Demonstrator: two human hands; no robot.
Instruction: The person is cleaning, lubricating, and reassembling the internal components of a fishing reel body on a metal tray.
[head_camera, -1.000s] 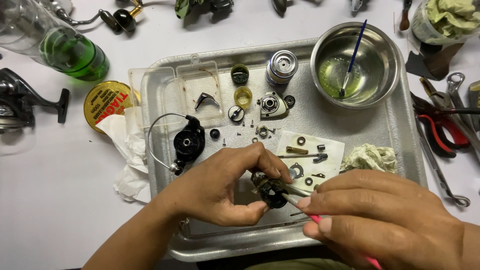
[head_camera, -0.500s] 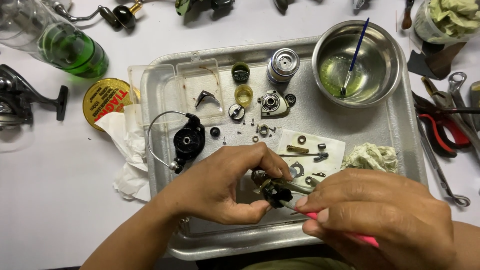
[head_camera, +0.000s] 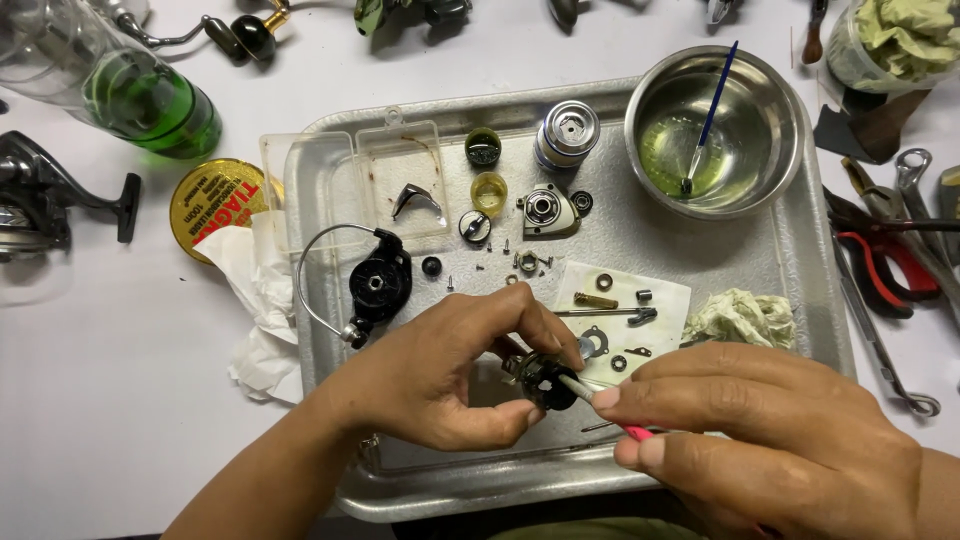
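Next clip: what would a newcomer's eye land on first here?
Both hands at the tray's front edge: the left hand pinches a small black reel part while the right hand touches a pink-handled tool to it. Behind them, a steel bowl with greenish liquid and a blue brush stands at the metal tray's far right corner.

— How's the light?

— Bright and even, coming from overhead. The white tabletop (head_camera: 90, 400) is nearly washed out, with only soft, short shadows under the hands.

— Any glare?

— Yes: pale sheen on the metal tray (head_camera: 790, 270), highlights inside the steel bowl (head_camera: 770, 110) and on the green bottle (head_camera: 150, 100).

— Sharpness?

— Crisp mid-frame; small parts read clearly. The right hand (head_camera: 770, 440) at the bottom edge is slightly soft. Slight wide-angle stretch at the corners.
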